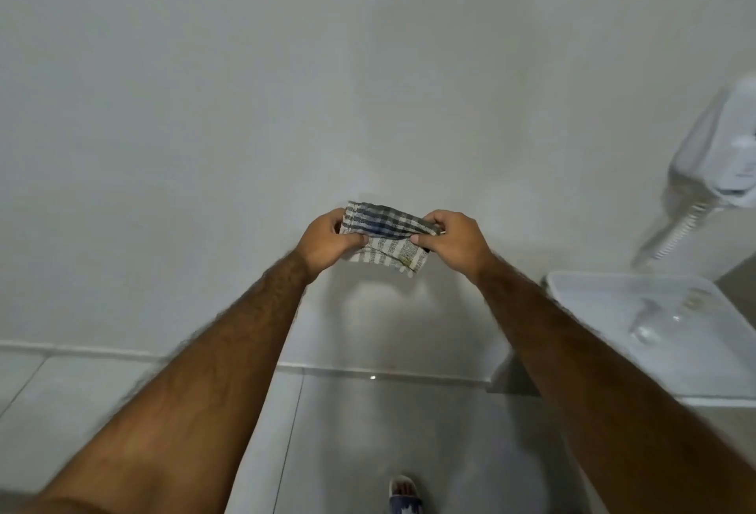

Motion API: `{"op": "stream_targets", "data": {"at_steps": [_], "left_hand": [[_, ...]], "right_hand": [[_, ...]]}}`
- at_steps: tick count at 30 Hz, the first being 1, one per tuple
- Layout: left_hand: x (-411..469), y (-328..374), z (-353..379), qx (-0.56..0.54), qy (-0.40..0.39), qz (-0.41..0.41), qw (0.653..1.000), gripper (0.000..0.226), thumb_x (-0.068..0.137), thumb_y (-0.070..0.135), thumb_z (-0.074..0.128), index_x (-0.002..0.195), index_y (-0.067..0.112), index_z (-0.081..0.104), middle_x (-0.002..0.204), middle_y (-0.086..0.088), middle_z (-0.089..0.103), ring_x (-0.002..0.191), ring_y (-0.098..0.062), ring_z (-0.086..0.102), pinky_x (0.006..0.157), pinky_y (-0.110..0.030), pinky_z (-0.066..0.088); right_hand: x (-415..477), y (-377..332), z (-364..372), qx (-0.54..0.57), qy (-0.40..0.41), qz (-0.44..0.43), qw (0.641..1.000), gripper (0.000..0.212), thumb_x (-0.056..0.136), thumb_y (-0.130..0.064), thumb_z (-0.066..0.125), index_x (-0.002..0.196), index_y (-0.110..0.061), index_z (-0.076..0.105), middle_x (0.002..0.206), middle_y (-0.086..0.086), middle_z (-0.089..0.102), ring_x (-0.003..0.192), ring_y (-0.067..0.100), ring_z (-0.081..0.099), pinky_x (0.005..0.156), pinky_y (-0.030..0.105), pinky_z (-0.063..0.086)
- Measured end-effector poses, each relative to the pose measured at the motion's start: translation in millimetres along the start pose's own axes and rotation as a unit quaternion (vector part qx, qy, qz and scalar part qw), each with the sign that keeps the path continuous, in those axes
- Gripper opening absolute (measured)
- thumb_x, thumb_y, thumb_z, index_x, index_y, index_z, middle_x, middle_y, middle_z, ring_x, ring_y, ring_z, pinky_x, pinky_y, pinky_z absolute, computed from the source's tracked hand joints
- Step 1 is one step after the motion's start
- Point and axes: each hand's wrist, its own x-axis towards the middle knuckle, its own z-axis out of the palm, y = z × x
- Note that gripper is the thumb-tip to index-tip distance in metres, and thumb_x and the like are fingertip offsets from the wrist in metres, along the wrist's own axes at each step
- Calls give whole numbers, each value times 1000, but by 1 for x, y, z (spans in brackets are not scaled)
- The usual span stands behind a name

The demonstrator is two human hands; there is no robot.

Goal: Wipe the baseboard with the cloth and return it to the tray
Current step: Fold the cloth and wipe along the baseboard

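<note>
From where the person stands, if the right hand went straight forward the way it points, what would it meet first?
Probably the wall. The right hand, gripping the cloth together with the left hand, points toward it with nothing visible between, though depth is unclear.

Both forearms were bare and hairy, with no sleeves, watch or rings showing on the left hand (327, 245) or the right hand (454, 245). Low in the view one foot (405, 493) wore an open-toed sandal with a blue-and-white patterned strap.
</note>
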Motion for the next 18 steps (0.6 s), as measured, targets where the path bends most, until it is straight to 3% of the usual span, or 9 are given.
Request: {"op": "stream_targets", "data": {"at_steps": [2, 4, 7, 9, 11, 14, 16, 18], "left_hand": [[-4, -23, -19, -42, 25, -24, 999, 36, 89, 1, 72, 124, 8, 69, 115, -8, 78, 102, -25, 74, 84, -36, 59], [-5, -48, -32, -83, 43, -46, 995, 38, 90, -4, 68, 128, 3, 65, 118, -17, 76, 100, -25, 71, 79, -30, 57], [0, -103, -39, -133, 64, -94, 985, 40, 91, -4, 66, 131, 0, 62, 125, -26, 72, 103, -30, 68, 92, -44, 57], [2, -148, -36, -175, 90, -130, 972, 38, 91, -2, 68, 128, 2, 63, 124, -27, 72, 104, -32, 69, 101, -54, 54], [8, -204, -26, -229, 118, -158, 953, 29, 90, 3, 71, 119, 8, 67, 108, -17, 77, 101, -31, 71, 91, -44, 62], [9, -293, -1, -322, 161, -191, 913, 25, 88, 9, 74, 112, 13, 69, 100, -8, 78, 95, -27, 74, 80, -34, 62], [14, -364, 22, -395, 201, -205, 873, 31, 89, 10, 73, 120, 10, 71, 109, -12, 77, 100, -30, 75, 88, -42, 62], [18, -434, 46, -459, 241, -222, 826, 44, 93, 11, 68, 136, 3, 63, 128, -23, 71, 116, -42, 68, 104, -59, 53]], "right_hand": [[12, -9, 30, -3, -28, -9, 1000, 18, 89, -16, 87, 105, -11, 80, 92, 6, 79, 89, 25, 74, 86, 35, 59], [25, -9, 59, -13, -50, -18, 999, 15, 89, -16, 87, 102, -13, 79, 81, -1, 75, 81, 21, 70, 75, 27, 56], [46, 11, 112, -50, -86, -29, 995, 18, 91, -18, 85, 108, -15, 80, 84, -8, 69, 83, 13, 64, 63, 9, 41], [57, 35, 148, -59, -120, -23, 991, 22, 92, -19, 85, 113, -14, 79, 90, -8, 70, 87, 12, 64, 65, 13, 41], [68, 70, 193, -59, -152, -13, 987, 26, 92, -19, 85, 116, -12, 79, 94, -6, 70, 90, 12, 65, 76, 18, 43], [75, 125, 266, -56, -198, 1, 979, 27, 94, -18, 83, 118, -9, 77, 96, -4, 69, 91, 14, 65, 81, 19, 44], [81, 170, 324, -46, -221, 12, 974, 25, 95, -17, 82, 116, -7, 76, 94, -2, 70, 90, 19, 69, 80, 22, 49], [85, 215, 381, -25, -251, 39, 967, 24, 95, -15, 81, 116, -5, 75, 97, 5, 76, 94, 25, 76, 88, 31, 60]]}}
